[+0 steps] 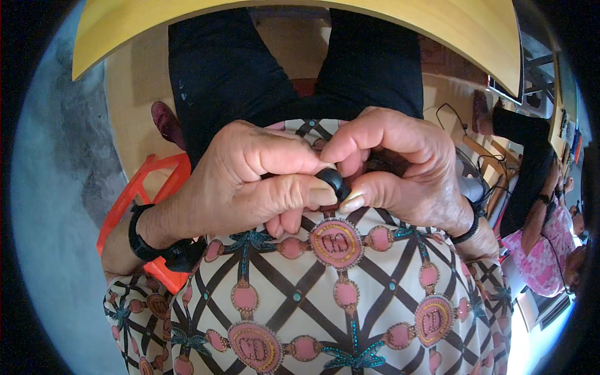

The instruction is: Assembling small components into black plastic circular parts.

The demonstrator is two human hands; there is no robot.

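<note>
My left hand (pixel 269 169) pinches a small, rounded black piece (pixel 331 180) between thumb and forefinger. It is close in front of my body, above my lap. My right hand (pixel 394 159) meets it from the other side, its thumb tip touching the black piece's right end and its forefinger tip close to the left fingers. What kind of thing the black piece is cannot be made out, as the fingertips cover much of it. Dark bands circle both my wrists.
A yellow tabletop (pixel 300 15) curves across the far side, beyond my knees. On the left are an orange-red plastic stool (pixel 147 178) and a grey wall (pixel 69 175). Another person in a pink patterned top (pixel 540 250) sits on the right, near dangling cables and a second table.
</note>
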